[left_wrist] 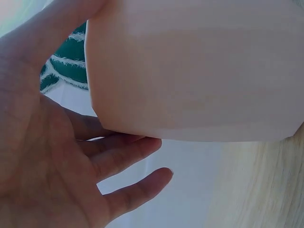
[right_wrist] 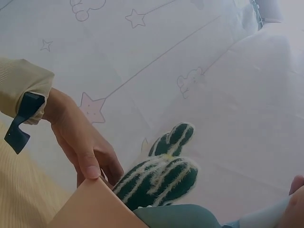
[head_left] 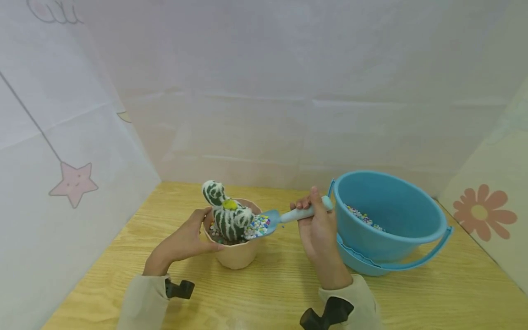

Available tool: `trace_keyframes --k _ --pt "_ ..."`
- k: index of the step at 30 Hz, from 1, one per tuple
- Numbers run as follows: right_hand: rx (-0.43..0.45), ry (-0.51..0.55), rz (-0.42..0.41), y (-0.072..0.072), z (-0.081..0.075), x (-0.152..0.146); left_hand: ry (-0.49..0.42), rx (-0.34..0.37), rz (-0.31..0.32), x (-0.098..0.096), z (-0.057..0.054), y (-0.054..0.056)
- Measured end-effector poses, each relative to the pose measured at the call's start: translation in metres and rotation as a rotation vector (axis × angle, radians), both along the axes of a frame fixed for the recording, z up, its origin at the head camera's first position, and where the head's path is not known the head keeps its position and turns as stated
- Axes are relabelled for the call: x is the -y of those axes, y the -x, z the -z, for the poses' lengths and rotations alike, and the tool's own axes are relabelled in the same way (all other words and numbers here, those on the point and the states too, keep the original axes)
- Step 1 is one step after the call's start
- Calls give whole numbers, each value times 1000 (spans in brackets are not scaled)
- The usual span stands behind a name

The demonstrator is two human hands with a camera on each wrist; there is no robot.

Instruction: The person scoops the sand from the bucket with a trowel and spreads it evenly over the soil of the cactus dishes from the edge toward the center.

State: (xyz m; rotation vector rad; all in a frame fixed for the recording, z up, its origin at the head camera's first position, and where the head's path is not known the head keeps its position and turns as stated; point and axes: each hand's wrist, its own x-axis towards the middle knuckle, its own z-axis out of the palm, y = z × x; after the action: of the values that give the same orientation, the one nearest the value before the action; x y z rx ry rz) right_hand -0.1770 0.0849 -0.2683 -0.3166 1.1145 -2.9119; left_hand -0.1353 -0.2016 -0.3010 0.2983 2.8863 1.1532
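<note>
A cream flowerpot (head_left: 236,257) stands on the table, holding a green fuzzy toy cactus (head_left: 229,223) with white stripes and a yellow flower. My left hand (head_left: 187,238) grips the pot's left side, thumb at the near rim and fingers round the far side; the left wrist view shows those fingers along the pot wall (left_wrist: 190,76). In my right hand (head_left: 319,229) is the pale handle of a small blue shovel (head_left: 273,220). Its blade carries colourful pebbles (head_left: 258,225) and lies tilted over the pot's right rim, beside the cactus. More pebbles are around the cactus base.
A blue bucket (head_left: 350,224) with colourful pebbles (head_left: 365,217) inside stands to the right, its handle (head_left: 429,259) hanging down at the front. Printed white sheets (head_left: 255,137) enclose the wooden table (head_left: 247,307) at the back and sides.
</note>
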Motion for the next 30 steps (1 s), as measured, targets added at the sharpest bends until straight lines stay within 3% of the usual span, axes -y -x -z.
trace_keyframes --k 5,12,17,30 --pt "1 20 15 0 0 2 4 25 -30 -2 -3 -1" --pt "-12 14 3 1 -1 1 17 -85 -63 -9 -4 1" --pt "-10 6 2 0 0 2 10 -95 -86 -11 -3 1" --pt "24 2 50 0 -6 -3 -24 -147 -63 -14 -4 6"
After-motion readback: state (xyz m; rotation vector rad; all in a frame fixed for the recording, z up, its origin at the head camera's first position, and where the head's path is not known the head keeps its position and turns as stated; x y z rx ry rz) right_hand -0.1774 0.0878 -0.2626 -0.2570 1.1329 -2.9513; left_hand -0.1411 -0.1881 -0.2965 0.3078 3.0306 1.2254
